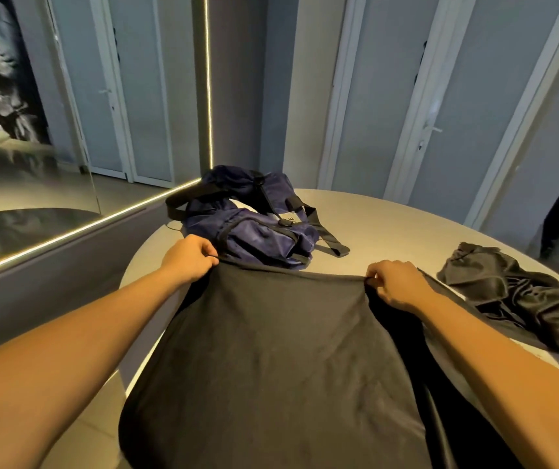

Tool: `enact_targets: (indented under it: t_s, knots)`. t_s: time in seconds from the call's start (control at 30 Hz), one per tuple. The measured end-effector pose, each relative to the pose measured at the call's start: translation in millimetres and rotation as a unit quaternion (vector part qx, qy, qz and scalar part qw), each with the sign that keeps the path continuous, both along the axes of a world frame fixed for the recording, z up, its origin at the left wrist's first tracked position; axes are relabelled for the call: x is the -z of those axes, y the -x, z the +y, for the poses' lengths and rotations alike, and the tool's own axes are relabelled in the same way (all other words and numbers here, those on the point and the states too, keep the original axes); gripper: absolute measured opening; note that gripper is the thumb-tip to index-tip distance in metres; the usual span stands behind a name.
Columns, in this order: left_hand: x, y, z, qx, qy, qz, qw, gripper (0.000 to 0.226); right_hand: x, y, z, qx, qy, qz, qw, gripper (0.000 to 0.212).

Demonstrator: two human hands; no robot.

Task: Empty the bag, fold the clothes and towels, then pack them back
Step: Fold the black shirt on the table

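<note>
Head view: our left grip (191, 258) and right grip (396, 284) each pinch the top edge of a big black cloth garment (271, 350), just on our side of the floppy dark blue bag (254, 228) on the pale round surface (389, 225). Crumpled dark grey cloth (514, 296) lies right of the bag.

Both bare forearms reach forward and apart, the left hand (191, 257) and right hand (394, 282) each pinching a top corner of the black garment (271, 350) with curled fingers.
</note>
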State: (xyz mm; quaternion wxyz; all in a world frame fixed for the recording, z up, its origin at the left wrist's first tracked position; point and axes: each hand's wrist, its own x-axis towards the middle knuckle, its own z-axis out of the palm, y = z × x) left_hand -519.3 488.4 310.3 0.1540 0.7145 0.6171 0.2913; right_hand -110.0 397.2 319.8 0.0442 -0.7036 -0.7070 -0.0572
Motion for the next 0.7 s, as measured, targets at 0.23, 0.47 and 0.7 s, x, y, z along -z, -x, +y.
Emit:
enact_targets:
  t_s: [0.23, 0.47, 0.7]
  knots:
    - [-26.9, 15.8, -50.2, 0.043, -0.072, -0.009, 0.996, 0.009, 5.4, 34.0, -64.6, 0.048, -0.181, 0.022, 0.982, 0.011]
    - [11.4, 51.3, -125.1, 0.127, -0.1, 0.027, 0.986, 0.018, 50.9, 55.7, -120.8, 0.099, -0.164, 0.13, 0.973, 0.012]
    - [35.1, 54.5, -138.9, 0.1, -0.085, 0.055, 0.99, 0.022, 51.0, 65.3, -135.1, 0.071, -0.148, 0.119, 0.979, 0.009]
